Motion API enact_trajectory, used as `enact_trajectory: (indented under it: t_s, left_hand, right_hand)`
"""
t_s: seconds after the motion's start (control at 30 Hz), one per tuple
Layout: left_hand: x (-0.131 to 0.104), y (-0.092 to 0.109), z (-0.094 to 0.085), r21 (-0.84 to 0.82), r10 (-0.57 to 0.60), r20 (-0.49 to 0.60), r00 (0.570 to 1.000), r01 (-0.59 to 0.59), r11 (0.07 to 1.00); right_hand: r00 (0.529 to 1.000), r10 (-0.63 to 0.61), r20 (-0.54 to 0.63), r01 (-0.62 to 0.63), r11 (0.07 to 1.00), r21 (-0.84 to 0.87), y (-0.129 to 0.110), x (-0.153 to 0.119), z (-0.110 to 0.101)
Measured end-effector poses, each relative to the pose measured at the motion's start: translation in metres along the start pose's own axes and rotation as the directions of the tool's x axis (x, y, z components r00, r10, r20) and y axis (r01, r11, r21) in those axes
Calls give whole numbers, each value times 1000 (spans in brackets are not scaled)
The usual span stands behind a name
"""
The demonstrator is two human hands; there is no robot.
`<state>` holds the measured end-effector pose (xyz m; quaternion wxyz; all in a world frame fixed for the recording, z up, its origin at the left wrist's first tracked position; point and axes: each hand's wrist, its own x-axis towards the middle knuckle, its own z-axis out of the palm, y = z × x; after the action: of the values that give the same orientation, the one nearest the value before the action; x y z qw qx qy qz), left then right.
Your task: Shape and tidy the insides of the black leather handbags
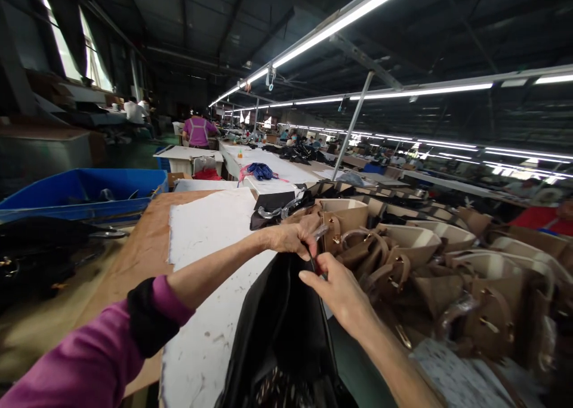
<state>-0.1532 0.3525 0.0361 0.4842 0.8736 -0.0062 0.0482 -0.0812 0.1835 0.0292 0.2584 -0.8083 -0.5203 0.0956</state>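
A black bag [286,330] stands open in front of me, its far top edge raised between my hands. My left hand [293,240] is closed on that edge, fingers pinched at its upper corner. Just to the right, my right hand [338,286] curls at the same edge, thumb out to the left and the fingertips partly hidden; what they grip is too small to make out. Inside the bag the lining looks dark, with a patterned part near the bottom.
Many tan bags [487,294] with handles crowd the right side. A white sheet [201,342] lies over a brown board [147,241] at left. Beyond it sits a blue bin [80,184]. A person in purple [198,130] is farther back, near a blue bundle [260,170].
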Motion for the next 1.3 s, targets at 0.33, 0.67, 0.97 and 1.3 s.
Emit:
enact_trajectory:
  t_s: [0.33, 0.67, 0.97, 1.3]
  left_hand:
    - [-110, 72, 67, 324, -24, -671, 741, 322, 889]
    - [-212, 25, 153, 102, -202, -901, 384, 639, 762]
    - [-224, -1, 47, -311, -432, -698, 572, 301, 901]
    - [-226, -18, 48, -325, -348, -712, 610, 153, 933]
  right_hand:
    - [997, -2, 71, 7, 998, -65, -25, 40, 15]
    - [949, -310, 55, 315, 924, -217, -44, 53, 17]
    - [905, -370, 210, 411, 888, -207, -19, 66, 11]
    - [706, -690, 157, 701, 713, -14, -73, 33, 31]
